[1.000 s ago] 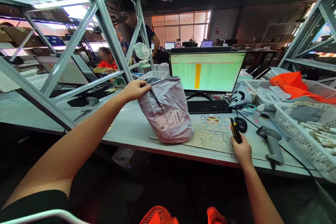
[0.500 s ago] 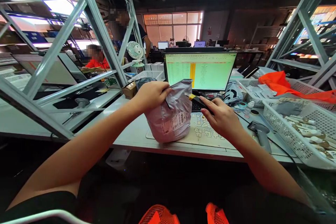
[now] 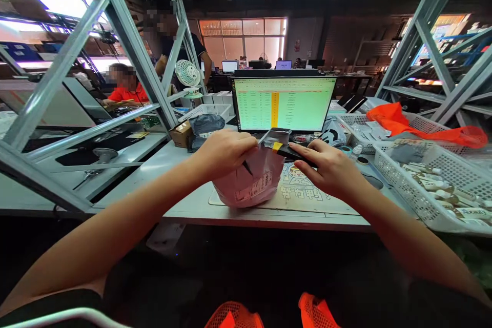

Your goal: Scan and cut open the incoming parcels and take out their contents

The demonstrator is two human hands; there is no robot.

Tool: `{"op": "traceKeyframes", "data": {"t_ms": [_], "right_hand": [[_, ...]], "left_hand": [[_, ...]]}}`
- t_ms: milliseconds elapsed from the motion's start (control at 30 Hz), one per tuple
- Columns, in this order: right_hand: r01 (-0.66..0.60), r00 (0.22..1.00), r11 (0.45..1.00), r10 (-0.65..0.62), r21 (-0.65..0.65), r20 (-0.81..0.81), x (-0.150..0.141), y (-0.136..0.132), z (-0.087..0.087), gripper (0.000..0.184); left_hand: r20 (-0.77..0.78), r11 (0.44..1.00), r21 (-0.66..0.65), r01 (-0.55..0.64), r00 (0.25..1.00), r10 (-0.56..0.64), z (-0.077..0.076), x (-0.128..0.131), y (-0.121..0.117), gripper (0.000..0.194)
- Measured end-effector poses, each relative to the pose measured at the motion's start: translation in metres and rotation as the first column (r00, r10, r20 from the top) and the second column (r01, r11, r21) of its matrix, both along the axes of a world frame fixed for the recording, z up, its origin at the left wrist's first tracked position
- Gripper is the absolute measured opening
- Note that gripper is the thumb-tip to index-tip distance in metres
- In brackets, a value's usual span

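A grey plastic mailing bag (image 3: 246, 187) with white printed labels rests on the desk mat in front of the monitor. My left hand (image 3: 226, 152) is closed on its upper left edge. In my right hand (image 3: 326, 166) is a box cutter (image 3: 289, 152) with a black and yellow handle, pointing left. Its front end is at the top right of the bag, where the plastic is folded over; the blade itself is hidden there. The patterned desk mat (image 3: 303, 195) shows beneath and right of the bag.
A monitor (image 3: 284, 105) with a spreadsheet stands behind. White baskets (image 3: 415, 184) are at right, one holding several small bottles, with orange mesh cloth (image 3: 423, 128) behind. A cardboard box (image 3: 181, 134), a dark parcel (image 3: 205, 125) and a fan (image 3: 187, 73) are at left. Two people are beyond the metal frame.
The bag's top has been pulled down and folded over. The box cutter has moved slightly lower against it. My left hand keeps its hold; the view has shifted slightly.
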State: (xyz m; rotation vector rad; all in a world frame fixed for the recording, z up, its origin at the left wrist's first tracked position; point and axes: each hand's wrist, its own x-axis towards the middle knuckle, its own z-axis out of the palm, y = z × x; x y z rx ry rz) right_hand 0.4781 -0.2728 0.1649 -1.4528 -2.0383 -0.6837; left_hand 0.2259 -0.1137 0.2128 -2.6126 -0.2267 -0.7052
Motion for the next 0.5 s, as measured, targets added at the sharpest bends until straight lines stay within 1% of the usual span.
{"op": "traceKeyframes", "data": {"t_ms": [100,133,167,200,233,267,300,333,367,400,433,500], "right_hand": [[-0.026,0.998,0.999,0.024,0.027,0.058,-0.001,0.0,0.004,0.047],[-0.031,0.997,0.999,0.029,0.026,0.078,0.007,0.0,0.006,0.046],[-0.009,0.996,0.999,0.006,0.033,0.085,0.019,0.0,0.008,0.045],[0.057,0.996,0.997,-0.061,0.053,0.071,0.037,0.0,0.01,0.045],[0.159,0.986,0.984,-0.162,0.075,0.038,0.06,-0.001,0.01,0.044],[0.302,0.953,0.949,-0.301,0.095,-0.022,0.085,-0.001,0.008,0.045],[0.458,0.888,0.884,-0.45,0.096,-0.098,0.111,-0.002,0.003,0.047],[0.548,0.831,0.836,-0.54,0.032,-0.133,0.134,-0.002,-0.006,0.049],[0.584,0.795,0.807,-0.591,-0.088,-0.136,0.153,-0.002,-0.019,0.05],[0.612,0.753,0.772,-0.635,-0.17,-0.171,0.165,0.0,-0.035,0.048],[0.597,0.74,0.756,-0.648,-0.271,-0.178,0.171,0.003,-0.054,0.047],[0.575,0.711,0.682,-0.69,-0.453,-0.135,0.162,0.012,-0.098,0.046]], "left_hand": [[-0.011,0.994,0.063,0.092,0.996,-0.091,0.001,-0.001,-0.008,0.025],[-0.012,0.989,0.084,0.12,0.993,-0.12,0.0,-0.003,-0.011,0.025],[-0.01,0.984,0.095,0.15,0.989,-0.15,-0.001,-0.007,-0.013,0.025],[0.001,0.98,0.096,0.177,0.984,-0.178,-0.003,-0.012,-0.014,0.025],[0.021,0.978,0.088,0.191,0.981,-0.194,-0.005,-0.018,-0.014,0.025],[0.05,0.98,0.073,0.186,0.981,-0.19,-0.008,-0.024,-0.013,0.025],[0.081,0.986,0.053,0.159,0.983,-0.163,-0.01,-0.031,-0.011,0.025],[0.102,0.994,0.027,0.109,0.989,-0.111,-0.011,-0.037,-0.008,0.025],[0.109,0.999,-0.005,0.037,0.993,-0.036,-0.011,-0.041,-0.004,0.027],[0.1,0.998,-0.042,-0.051,0.993,0.055,-0.01,-0.044,0.0,0.028],[0.08,0.986,-0.08,-0.145,0.985,0.151,-0.008,-0.045,0.004,0.027],[0.027,0.94,-0.138,-0.313,0.947,0.32,-0.001,-0.038,0.011,0.026]]}}
